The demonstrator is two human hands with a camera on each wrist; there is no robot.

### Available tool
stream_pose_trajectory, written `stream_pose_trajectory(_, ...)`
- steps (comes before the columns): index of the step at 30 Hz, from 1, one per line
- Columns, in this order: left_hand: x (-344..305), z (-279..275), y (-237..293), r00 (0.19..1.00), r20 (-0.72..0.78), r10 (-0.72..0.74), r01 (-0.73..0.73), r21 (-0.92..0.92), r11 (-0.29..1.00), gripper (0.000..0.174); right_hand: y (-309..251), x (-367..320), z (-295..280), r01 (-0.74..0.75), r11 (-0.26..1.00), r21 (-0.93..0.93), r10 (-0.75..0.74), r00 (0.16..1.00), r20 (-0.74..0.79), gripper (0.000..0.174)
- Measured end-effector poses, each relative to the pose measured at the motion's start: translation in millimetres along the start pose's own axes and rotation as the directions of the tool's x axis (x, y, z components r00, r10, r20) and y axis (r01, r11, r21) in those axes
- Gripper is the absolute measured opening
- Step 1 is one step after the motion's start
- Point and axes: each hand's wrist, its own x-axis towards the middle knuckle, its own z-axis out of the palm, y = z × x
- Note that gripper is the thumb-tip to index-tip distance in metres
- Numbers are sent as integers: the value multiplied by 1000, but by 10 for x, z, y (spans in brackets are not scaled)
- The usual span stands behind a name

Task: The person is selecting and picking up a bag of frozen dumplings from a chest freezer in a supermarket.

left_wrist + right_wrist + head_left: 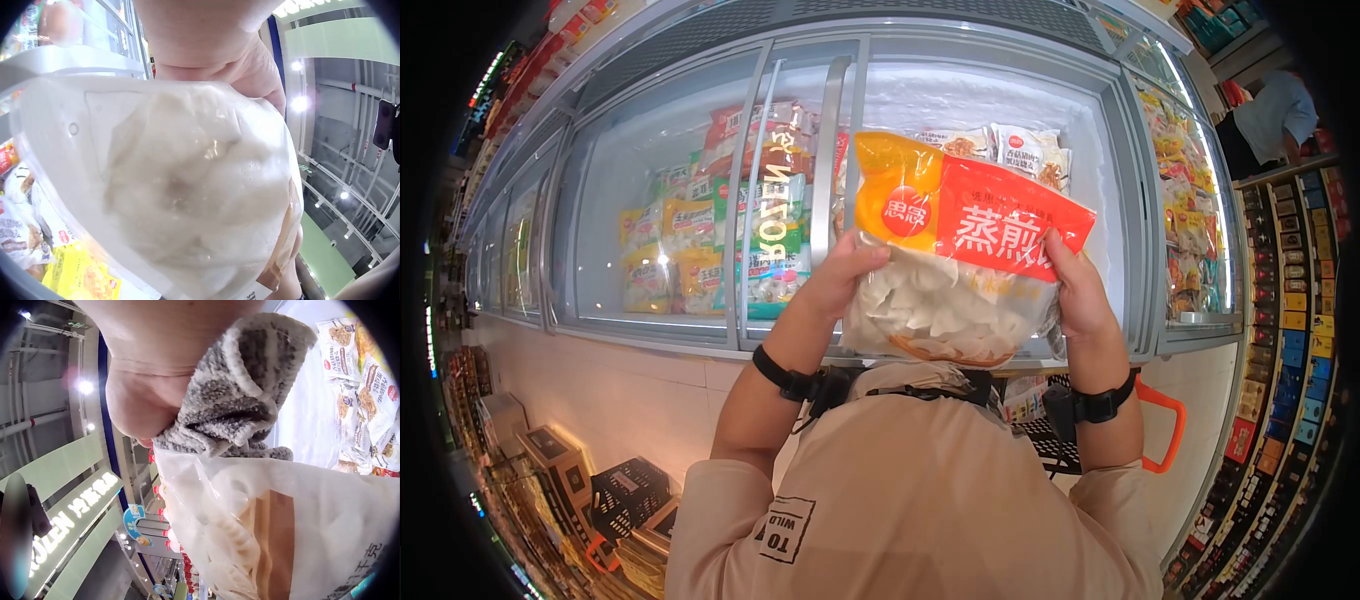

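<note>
A clear-fronted bag of frozen dumplings (940, 305), with an orange and red printed top, is held up over the freezer's edge. My left hand (842, 272) grips its left side, thumb lying on the front. The right hand (1084, 292) pinches the opposite side, thumb near the red band. A grey knit cloth (240, 394) is tucked in the right hand and hangs against the bag. Pale dumplings (181, 169) press against the plastic in the left wrist view. The fingers behind the bag are hidden.
A chest freezer (1135, 200) with sliding glass lids stands in front, a metal handle (830, 150) left of the bag. White snack packs (1025, 150) and colourful bags (680, 255) lie inside. A basket with an orange handle (1168, 425) is low at right. Another person (1272, 120) stands far right.
</note>
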Motion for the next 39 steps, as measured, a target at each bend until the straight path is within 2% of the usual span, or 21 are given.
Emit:
stream_pose_trajectory(2,1,13,9,1000,-11,0,0,4,1000,61,14,14,-71,-35,997,68,35,999,4,44)
stream_pose_trajectory(5,-4,-63,-36,999,-15,-36,35,-27,999,61,-58,-17,-10,39,993,-115,-37,999,20,43)
stream_pose_trajectory(8,-10,-60,-46,999,0,-47,47,-69,997,62,-50,-17,-16,28,995,-92,-26,1000,13,42)
stream_pose_trajectory(17,37,-83,-219,997,32,-67,66,42,997,61,17,-69,-171,50,998,-46,-54,994,-92,42)
stream_pose_trajectory(20,37,18,-256,993,-29,-111,112,44,993,55,3,-104,-268,24,998,-50,-30,993,-110,43)
stream_pose_trajectory(21,51,11,-284,992,-29,-127,129,89,988,51,20,-109,-323,45,995,-91,-56,992,-117,43)
stream_pose_trajectory(24,60,-13,-246,969,-49,-243,247,241,938,53,42,-119,-413,32,993,-117,-48,990,-132,44)
stream_pose_trajectory(27,82,-156,-357,931,-156,-331,361,250,898,53,37,-134,-473,-6,987,-160,-16,990,-138,45)
stream_pose_trajectory(30,8,-306,-285,900,-274,-339,413,290,863,52,59,-78,-542,-37,979,-200,4,986,-166,46)
stream_pose_trajectory(33,-54,-370,-84,945,-249,-212,278,268,922,47,83,-53,-659,-45,977,-208,1,978,-210,46)
stream_pose_trajectory(35,-108,-424,137,948,-315,-44,134,270,954,45,88,3,-750,-22,977,-213,-30,972,-235,45)
stream_pose_trajectory(37,-149,-552,301,907,-405,112,18,303,953,42,75,53,-794,-12,985,-174,-30,971,-237,45)
stream_pose_trajectory(39,-189,-667,438,821,-511,254,-59,366,929,38,35,94,-805,-14,989,-147,-26,962,-270,45)
